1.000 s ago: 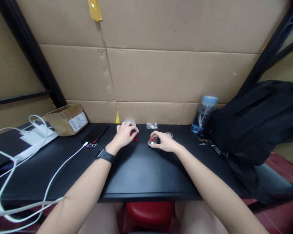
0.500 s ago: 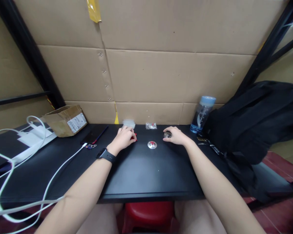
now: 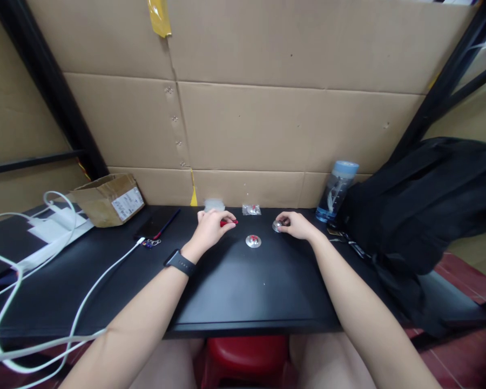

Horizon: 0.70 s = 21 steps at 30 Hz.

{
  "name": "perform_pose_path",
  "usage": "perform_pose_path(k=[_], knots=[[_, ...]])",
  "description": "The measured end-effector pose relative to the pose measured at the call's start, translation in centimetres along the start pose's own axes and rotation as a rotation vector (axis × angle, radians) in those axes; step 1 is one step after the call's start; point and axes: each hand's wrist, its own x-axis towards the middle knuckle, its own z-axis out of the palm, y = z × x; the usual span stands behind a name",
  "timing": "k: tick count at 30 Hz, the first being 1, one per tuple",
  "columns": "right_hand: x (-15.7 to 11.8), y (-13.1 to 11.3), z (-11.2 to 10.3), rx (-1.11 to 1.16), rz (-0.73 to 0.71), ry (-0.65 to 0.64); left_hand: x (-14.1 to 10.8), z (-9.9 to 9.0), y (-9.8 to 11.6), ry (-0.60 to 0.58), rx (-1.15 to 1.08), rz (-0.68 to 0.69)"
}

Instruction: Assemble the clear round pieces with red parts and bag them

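Note:
My left hand (image 3: 214, 226) is raised a little over the black table, thumb and fingers pinched on a slim red object (image 3: 229, 222) that is mostly hidden by the fingers. My right hand (image 3: 296, 225) has its fingertips together at the right side of a small round metal dish (image 3: 276, 226). Whether they grip its rim or something tiny in it cannot be made out. Between the hands, slightly nearer me, lies a second round silvery dish (image 3: 253, 241) with a small red piece in it. A clear plastic bag (image 3: 251, 209) with small red and metallic bits is farther back.
Behind my left hand is a translucent plastic case (image 3: 214, 205). A water bottle (image 3: 337, 192) and black backpack (image 3: 425, 200) stand right. Left are an open cardboard box (image 3: 107, 201), a dark phone (image 3: 157, 224) and white cables (image 3: 79, 319). Cardboard panels (image 3: 243, 129) wall the back.
My left hand has lifted and turned, bringing the red object into clearer view toward the right. My right fingers, spread around the metal dish before, have closed together at its right side.

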Motion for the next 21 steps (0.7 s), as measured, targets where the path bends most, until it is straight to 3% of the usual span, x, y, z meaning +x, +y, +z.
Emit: perform_pose_path(k=[6,15,21], knots=[[0.0,-1.3,-0.1,0.114,-0.072,0.140,-0.2,-0.2,1.8,0.018,-0.109,-0.064],[-1.3,-9.8,3.9,0.549,-0.316,0.263,-0.4,0.7,3.0,0.127,-0.249,-0.062],[-2.0,-11.3,4.8,0.639,-0.370,0.270,-0.6,0.8,3.7,0.131,-0.328,-0.058]])
